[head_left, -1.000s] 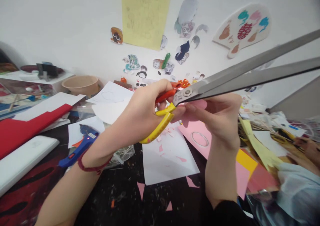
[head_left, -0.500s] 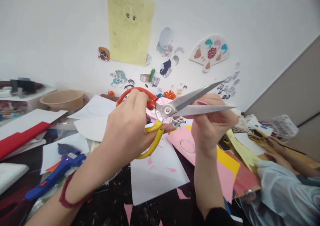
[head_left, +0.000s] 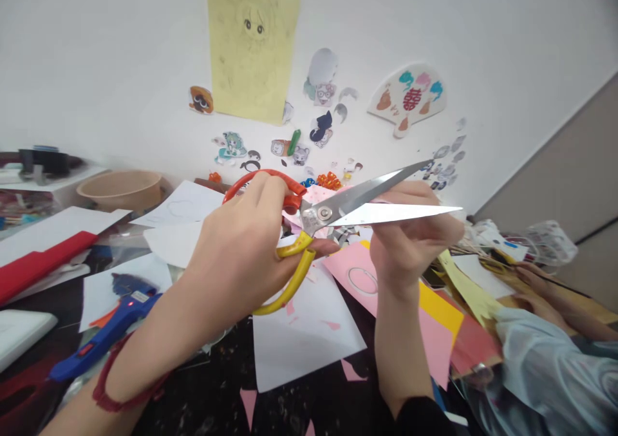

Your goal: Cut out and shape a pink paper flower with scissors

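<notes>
Farthest left of the things at risk, a blue glue gun [head_left: 109, 333] lies on the dark tabletop [head_left: 203, 397] with a small red light lit; if it is hot, a careless drop of the forearm could bring the wrist with its dark red bracelet [head_left: 109, 384] against it. The left hand [head_left: 241, 230] is closed round the handles of the scissors [head_left: 324, 214], its fingers at the red loop and its thumb by the yellow one. The scissors are held up above the table, blades spread and pointing right, across the front of the other hand — probably the chief danger, since closing them with a fingertip between would nip it. Below, a white sheet [head_left: 309, 352] carries pink scraps [head_left: 331, 325]; a sweep of the wrist might scatter them. The right hand [head_left: 410, 236] is raised behind the blades, fingers bent; whether they pinch anything I cannot tell, as steel covers them. Just beside its forearm lies a pink sheet [head_left: 347, 275] with a ring drawn on it, which a slipping point could mark. Farther right is a co-worker's sleeve [head_left: 550, 359] — a wide swing of the points that way would be risky.
</notes>
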{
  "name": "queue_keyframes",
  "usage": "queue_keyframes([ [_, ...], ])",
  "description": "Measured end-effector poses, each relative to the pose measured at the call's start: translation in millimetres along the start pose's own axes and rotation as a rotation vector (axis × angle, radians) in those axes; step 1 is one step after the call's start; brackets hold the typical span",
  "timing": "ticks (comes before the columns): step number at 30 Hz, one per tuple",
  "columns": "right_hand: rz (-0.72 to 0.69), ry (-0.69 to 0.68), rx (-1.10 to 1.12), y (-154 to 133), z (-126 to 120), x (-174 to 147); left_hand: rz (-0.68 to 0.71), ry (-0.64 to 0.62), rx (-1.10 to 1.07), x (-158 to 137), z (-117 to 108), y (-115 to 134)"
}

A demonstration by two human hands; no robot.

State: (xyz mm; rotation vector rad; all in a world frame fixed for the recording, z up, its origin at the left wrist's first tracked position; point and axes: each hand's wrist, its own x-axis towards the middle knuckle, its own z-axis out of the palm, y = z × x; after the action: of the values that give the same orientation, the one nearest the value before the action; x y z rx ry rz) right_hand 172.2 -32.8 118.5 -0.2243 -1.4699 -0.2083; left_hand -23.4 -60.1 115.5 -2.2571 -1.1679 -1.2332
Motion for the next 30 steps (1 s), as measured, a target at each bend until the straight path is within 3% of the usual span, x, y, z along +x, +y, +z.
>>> queue_keyframes([
  [14, -0.004, -0.019, 0.027, 1, 0, -1, -0.027, -0.095, -0.047, -1, -6, 0],
  [23, -0.013, 0.003, 0.031, -1, 1, 0, -0.014, 0.014, -0.134, -1, -9, -1],
  [27, 0.030, -0.022, 0.021, -6, 0, 2, -0.051, -0.005, -0.155, 0, -11, -1],
  [30, 0.137, -0.061, 0.035, -9, -2, 2, -0.137, -0.016, -0.246, 2, -11, -1],
])
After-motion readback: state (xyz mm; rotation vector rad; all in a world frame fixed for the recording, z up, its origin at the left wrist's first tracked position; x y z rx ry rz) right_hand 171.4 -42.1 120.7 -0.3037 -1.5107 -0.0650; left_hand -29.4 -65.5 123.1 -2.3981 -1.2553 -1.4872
